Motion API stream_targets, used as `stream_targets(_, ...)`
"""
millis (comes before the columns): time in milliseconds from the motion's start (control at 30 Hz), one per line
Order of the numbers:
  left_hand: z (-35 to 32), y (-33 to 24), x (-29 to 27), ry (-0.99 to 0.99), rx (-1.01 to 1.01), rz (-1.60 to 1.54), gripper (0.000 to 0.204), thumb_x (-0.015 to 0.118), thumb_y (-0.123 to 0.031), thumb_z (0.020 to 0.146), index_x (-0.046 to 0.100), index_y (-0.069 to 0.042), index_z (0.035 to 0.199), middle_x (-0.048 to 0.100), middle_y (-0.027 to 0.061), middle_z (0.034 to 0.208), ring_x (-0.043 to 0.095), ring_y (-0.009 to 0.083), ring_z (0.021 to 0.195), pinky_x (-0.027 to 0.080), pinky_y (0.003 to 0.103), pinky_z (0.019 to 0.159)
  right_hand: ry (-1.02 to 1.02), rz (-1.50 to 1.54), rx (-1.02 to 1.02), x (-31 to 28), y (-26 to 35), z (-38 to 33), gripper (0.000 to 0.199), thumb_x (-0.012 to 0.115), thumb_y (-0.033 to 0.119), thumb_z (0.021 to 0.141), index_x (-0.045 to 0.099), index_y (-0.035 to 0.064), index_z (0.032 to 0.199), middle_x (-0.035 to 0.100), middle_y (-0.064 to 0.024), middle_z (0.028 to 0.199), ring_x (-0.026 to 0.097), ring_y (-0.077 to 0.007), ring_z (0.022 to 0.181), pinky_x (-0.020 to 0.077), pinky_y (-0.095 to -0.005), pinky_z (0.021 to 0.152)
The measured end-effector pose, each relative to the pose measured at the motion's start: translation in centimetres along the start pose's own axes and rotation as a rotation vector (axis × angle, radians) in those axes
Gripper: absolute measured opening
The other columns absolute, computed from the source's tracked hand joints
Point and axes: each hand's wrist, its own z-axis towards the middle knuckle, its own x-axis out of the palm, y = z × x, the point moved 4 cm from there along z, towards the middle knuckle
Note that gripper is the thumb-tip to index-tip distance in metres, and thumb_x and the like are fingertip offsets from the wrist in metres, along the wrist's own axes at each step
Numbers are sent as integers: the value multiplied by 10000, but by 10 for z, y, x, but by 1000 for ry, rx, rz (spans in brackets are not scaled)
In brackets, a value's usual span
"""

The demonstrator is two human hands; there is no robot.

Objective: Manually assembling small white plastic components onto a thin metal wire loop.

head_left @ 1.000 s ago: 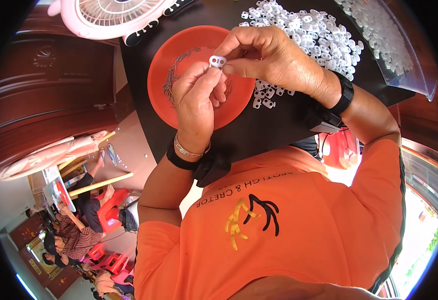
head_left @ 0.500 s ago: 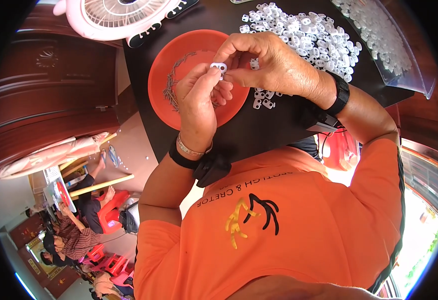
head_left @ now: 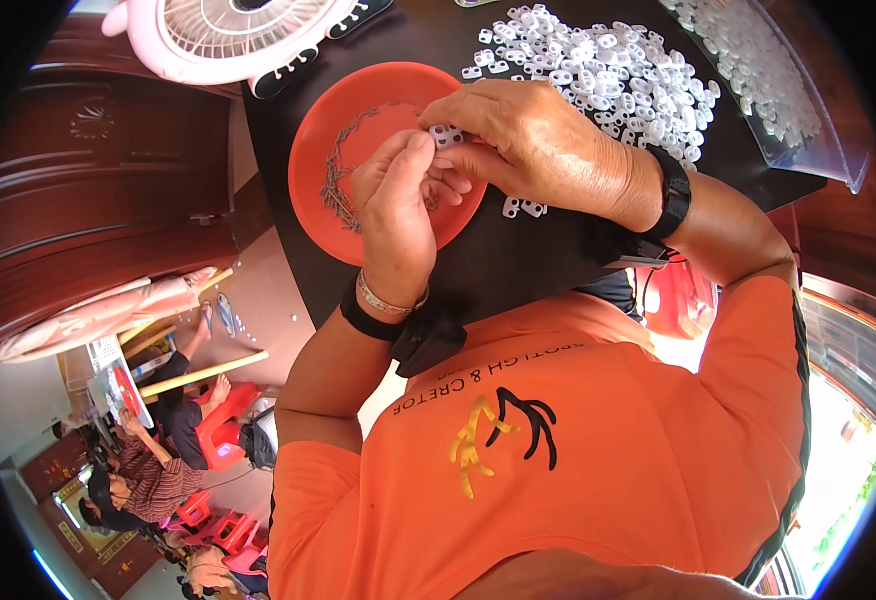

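Note:
Over an orange-red bowl point(head_left: 308, 215), my left hand point(head_left: 396, 205) and my right hand point(head_left: 548, 145) meet at the fingertips. Between them is a small white plastic piece with dark holes point(head_left: 446, 136), pinched by both hands. Part of it is hidden behind my fingers, so I cannot tell whether a screw sits in it. Thin metal screws or nails point(head_left: 336, 190) lie in the bowl below. A big heap of similar white pieces point(head_left: 608, 65) is spread on the black table beyond my right hand, and a few loose ones point(head_left: 525, 208) lie just under that hand.
A pink fan point(head_left: 248, 45) stands at the far left of the black table point(head_left: 498, 265). At the far right is a clear bin point(head_left: 758, 90) full of white pieces. Other people point(head_left: 148, 480) sit at the lower left, near red stools point(head_left: 228, 445).
My right hand has come in closer and lower over the piece, covering more of the loose pieces. The held piece looks turned. The bowl has shifted slightly left in view.

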Motion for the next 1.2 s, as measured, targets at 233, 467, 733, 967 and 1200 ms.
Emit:
stream_targets(233,2,0,-10,-45,-3,73,260,500,-204,929,603,35,927,620,81,745,589,143,612,441,237,551,57,49,66,-2,-7,-1,249,679,97,793,603,16,1016,642,-143,857,643,-330,798,525,-389,688)
stream_targets(467,1,-1,-7,14,-8,5,245,487,-181,934,587,40,895,611,83,753,588,147,620,455,241,568,84,19,28,-5,0,-1,217,678,83,781,602,28,977,642,-120,815,650,-314,731,537,-378,628)
stream_targets(733,0,-3,-7,24,43,80,224,485,-170,934,591,13,858,600,69,718,566,125,609,431,233,550,129,44,-42,-9,3,5,237,687,57,767,614,14,988,657,-134,858,654,-322,762,533,-371,675)
stream_targets(967,2,-6,-2,67,75,143,184,503,-173,925,588,-11,907,568,20,688,516,71,581,393,198,521,156,35,30,-10,5,7,273,701,97,792,573,28,1023,663,-107,838,667,-295,763,535,-343,648)
stream_targets(1200,-2,-7,1,86,80,175,204,499,-193,938,552,-32,824,522,0,655,452,46,563,366,194,513,72,57,-15,-10,5,5,230,745,82,737,615,40,922,649,-70,831,658,-251,766,530,-321,617)
